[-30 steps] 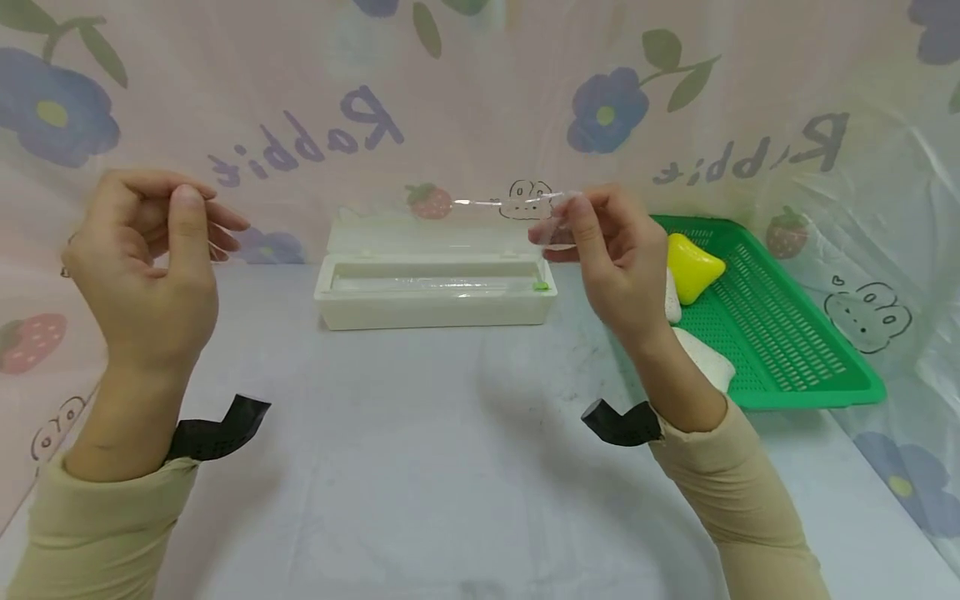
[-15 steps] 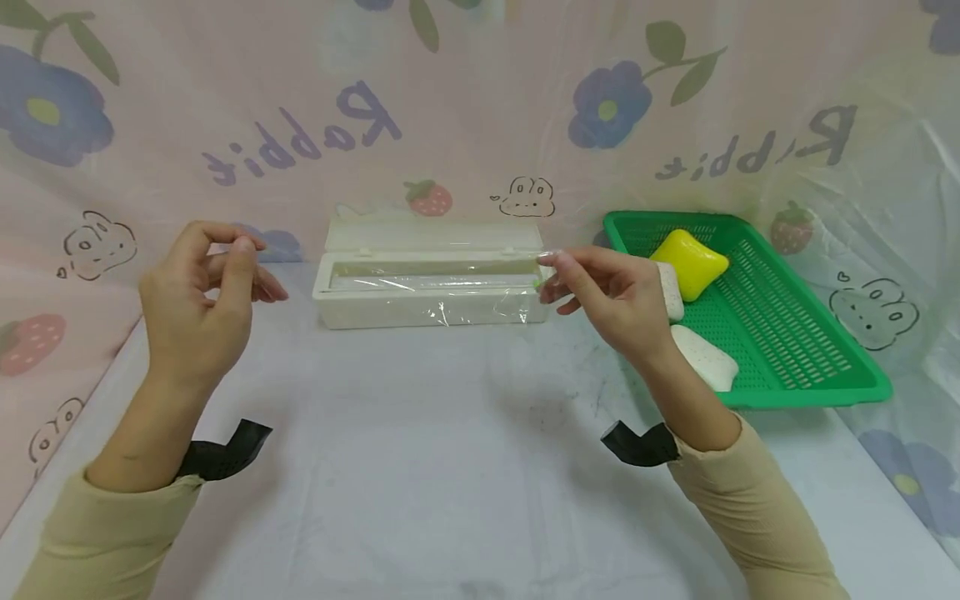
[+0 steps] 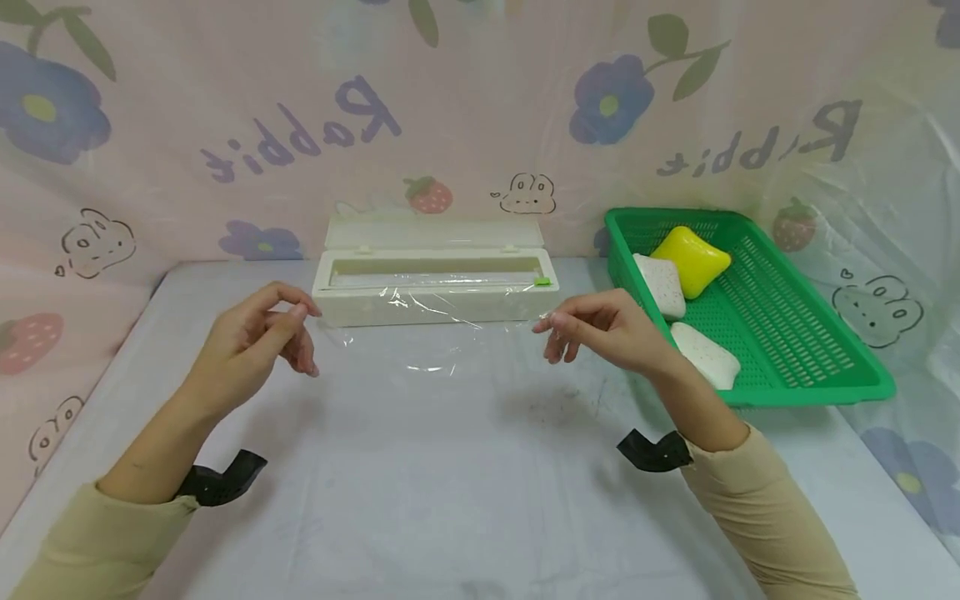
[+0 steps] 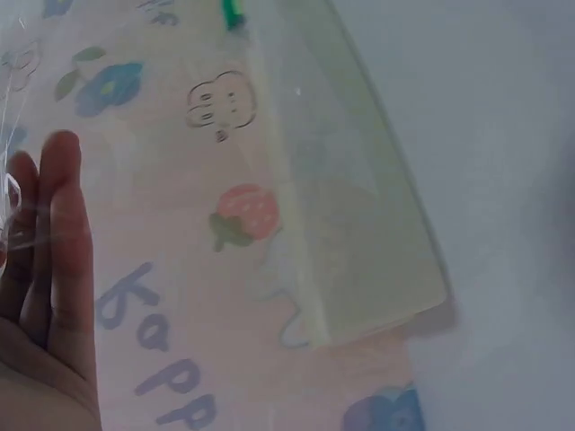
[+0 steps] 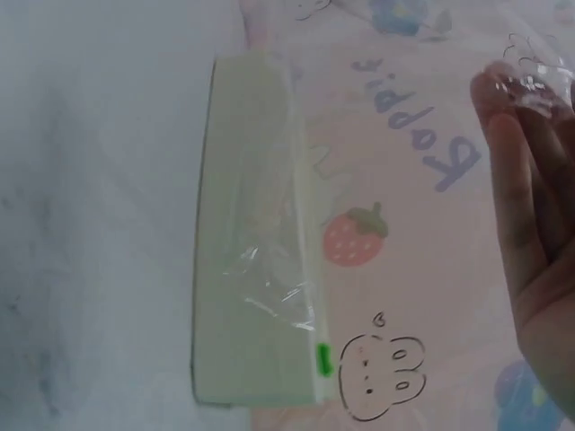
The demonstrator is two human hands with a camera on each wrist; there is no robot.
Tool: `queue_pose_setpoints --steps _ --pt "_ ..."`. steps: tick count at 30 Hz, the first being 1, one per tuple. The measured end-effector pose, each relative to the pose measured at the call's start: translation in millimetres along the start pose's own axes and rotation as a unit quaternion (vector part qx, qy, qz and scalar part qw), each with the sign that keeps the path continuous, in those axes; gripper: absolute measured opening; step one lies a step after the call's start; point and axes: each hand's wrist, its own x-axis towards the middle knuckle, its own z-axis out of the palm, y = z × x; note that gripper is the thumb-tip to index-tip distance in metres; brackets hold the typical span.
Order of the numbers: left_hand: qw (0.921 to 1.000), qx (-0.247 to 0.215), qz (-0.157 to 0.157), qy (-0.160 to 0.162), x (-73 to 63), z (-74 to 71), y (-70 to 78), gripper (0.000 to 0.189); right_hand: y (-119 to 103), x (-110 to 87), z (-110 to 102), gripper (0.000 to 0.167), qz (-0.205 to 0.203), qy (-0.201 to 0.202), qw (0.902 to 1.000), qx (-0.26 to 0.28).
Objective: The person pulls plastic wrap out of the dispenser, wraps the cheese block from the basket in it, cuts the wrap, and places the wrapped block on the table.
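A sheet of clear plastic wrap (image 3: 431, 367) hangs stretched between both hands above the table. My left hand (image 3: 251, 346) pinches its left edge between thumb and forefinger, the other fingers loosely bent. The opposite edge is pinched by my right hand (image 3: 600, 329) in the same way. Behind the film stands a white cling film box (image 3: 435, 312), its lid (image 3: 435, 233) raised and a green slider (image 3: 542, 282) at the right end of its slot. Through the film the box (image 5: 247, 224) also shows in the right wrist view. Only part of the left fingers (image 4: 70, 251) appears in the left wrist view.
At the right a green basket (image 3: 795, 396) holds a yellow pillow-shaped piece (image 3: 690, 260) and two white speckled pieces (image 3: 705, 356). A printed plastic curtain (image 3: 465, 100) rises behind the white table (image 3: 420, 500).
Both hands have come down and toward the table, the left one also moving right. The film between them has lowered from above the box to in front of it.
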Motion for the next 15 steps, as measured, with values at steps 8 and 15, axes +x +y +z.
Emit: queue_pose_setpoints --steps 8,15 --pt "0.9958 0.007 -0.025 -0.088 -10.0 7.3 -18.1 0.018 16.2 -9.8 1.2 0.017 0.033 -0.095 0.9949 0.011" --pt "0.9821 -0.015 -0.056 -0.179 -14.7 13.1 -31.1 0.026 29.7 -18.3 6.1 0.017 0.060 -0.149 0.9869 0.014"
